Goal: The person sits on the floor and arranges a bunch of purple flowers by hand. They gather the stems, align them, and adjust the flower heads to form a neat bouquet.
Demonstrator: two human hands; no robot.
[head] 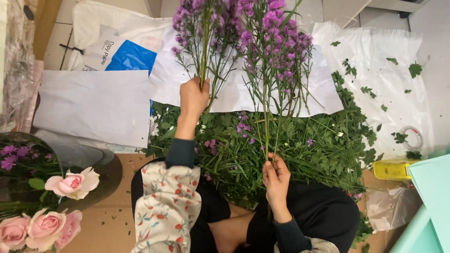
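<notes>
White paper point(98, 105) covers the floor beyond a heap of green trimmings point(300, 150). My left hand point(193, 98) grips one purple-flowered bunch point(206, 23), my right hand point(275, 180) pinches another stem point(276, 42); I seem to be sorting stems, joining them next.

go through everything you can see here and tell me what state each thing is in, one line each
left hand: closed around a bunch of purple flower stems, held upright
right hand: pinching a taller purple flower stem near its base
pile of green trimmings: loose, spread on the floor
pink roses: open blooms
tape roll: lying flat on white plastic sheet
</notes>
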